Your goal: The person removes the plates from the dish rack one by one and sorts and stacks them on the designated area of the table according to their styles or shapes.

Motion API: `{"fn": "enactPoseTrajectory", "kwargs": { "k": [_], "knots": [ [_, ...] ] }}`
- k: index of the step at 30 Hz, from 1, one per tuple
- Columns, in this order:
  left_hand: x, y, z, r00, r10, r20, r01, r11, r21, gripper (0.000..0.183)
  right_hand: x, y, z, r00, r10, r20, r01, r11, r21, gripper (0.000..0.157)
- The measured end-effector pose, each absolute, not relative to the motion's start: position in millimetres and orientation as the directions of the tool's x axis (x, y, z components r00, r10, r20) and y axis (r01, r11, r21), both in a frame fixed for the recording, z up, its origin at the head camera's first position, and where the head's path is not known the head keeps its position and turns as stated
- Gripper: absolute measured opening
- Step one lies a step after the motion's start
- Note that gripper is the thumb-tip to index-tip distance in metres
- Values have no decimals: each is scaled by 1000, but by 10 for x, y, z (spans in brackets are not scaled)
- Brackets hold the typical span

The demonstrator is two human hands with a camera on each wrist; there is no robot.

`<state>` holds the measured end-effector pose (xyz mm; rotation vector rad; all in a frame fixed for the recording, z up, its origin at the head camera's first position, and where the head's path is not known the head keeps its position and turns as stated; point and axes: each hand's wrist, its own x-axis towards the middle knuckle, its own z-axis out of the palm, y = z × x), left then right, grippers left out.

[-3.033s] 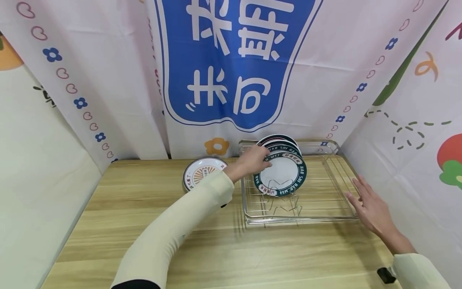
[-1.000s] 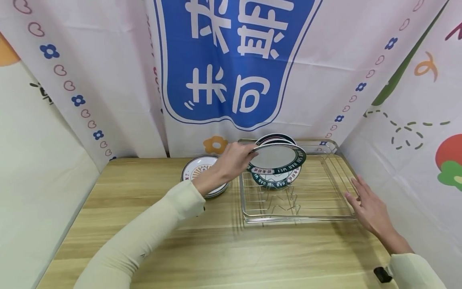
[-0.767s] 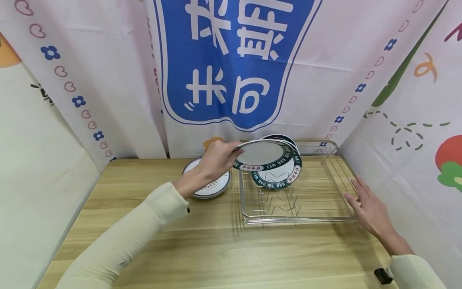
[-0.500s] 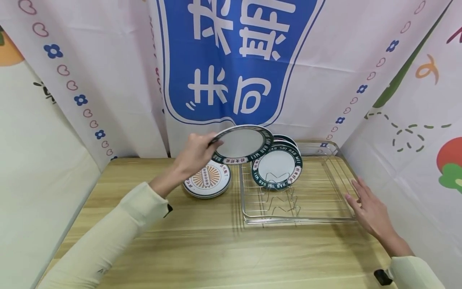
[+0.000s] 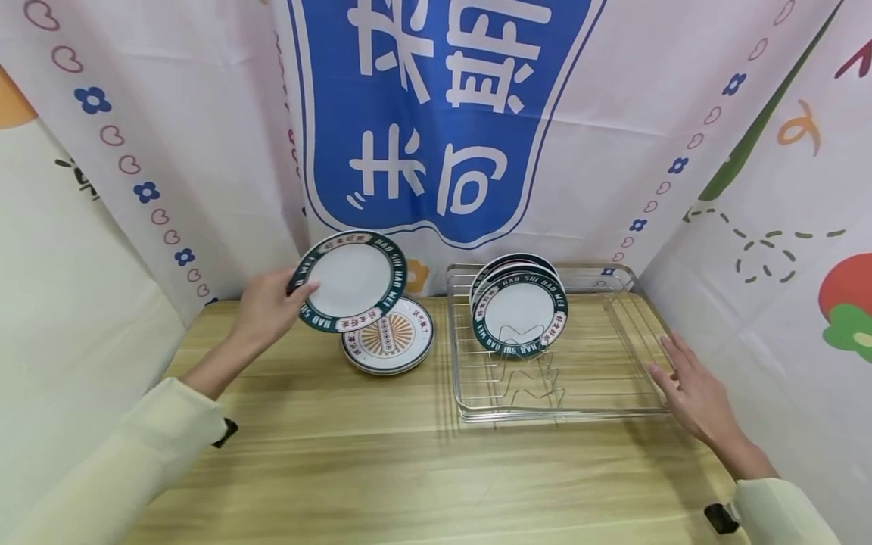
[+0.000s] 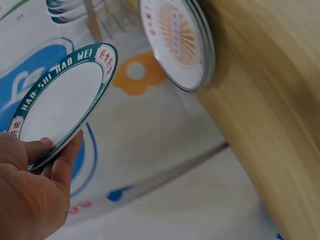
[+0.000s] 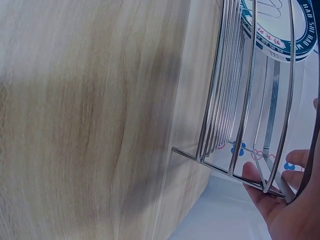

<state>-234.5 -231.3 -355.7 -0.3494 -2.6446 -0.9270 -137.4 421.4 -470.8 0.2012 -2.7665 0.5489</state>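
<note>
My left hand [image 5: 269, 310] pinches the edge of a white plate [image 5: 350, 280] with a dark green lettered rim, thumb on its face. The plate is raised and tilted, overlapping a stack of plates [image 5: 391, 341] with an orange sunburst print. In the left wrist view the plate [image 6: 65, 102] has its face showing and the thumb over its rim. Several green-rimmed plates [image 5: 521, 314] stand leaning in a wire dish rack [image 5: 559, 415]. My right hand [image 5: 702, 393] rests at the rack's right end, fingers extended outside it and thumb near its rim; the right wrist view shows the rack's corner wires [image 7: 265, 189] there.
The rack and the stack stand on a wooden table [image 5: 422, 484] against its back edge. Behind them hangs a printed cloth [image 5: 606, 174] with a blue emblem. White walls [image 5: 75, 341] flank the table on both sides.
The left hand has lifted the front green-rimmed plate from the rack and carried it left, past the sunburst stack. Other plates stay in the rack. The right hand keeps its place.
</note>
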Motion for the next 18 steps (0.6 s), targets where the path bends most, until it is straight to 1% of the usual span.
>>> {"fn": "enactPoseTrajectory", "kwargs": {
  "k": [4, 7, 11, 15, 18],
  "knots": [
    [-2313, -2618, -3638, -949, 64, 309, 237, 791, 565, 30, -1392, 4205, -4717, -942, -75, 326, -194, 916, -352, 61],
    [-2283, -2853, -3712, -959, 34, 281, 193, 804, 562, 34, -1407, 4190, -4724, -942, -75, 326, -195, 915, -353, 61],
    [-2255, -3152, -3829, -981, 11, 195, 125, 801, 585, 41, -1424, 4188, -4729, -941, -74, 329, -194, 917, -349, 61],
    [-2257, -3403, -3965, -999, -28, 33, 1, 751, 660, 49, -1429, 4205, -4729, -943, -71, 324, -188, 919, -346, 61],
    [-2279, -3539, -4069, -993, -58, -98, -111, 685, 720, 55, -1428, 4223, -4730, -944, -69, 324, -185, 921, -343, 61]
  ]
}}
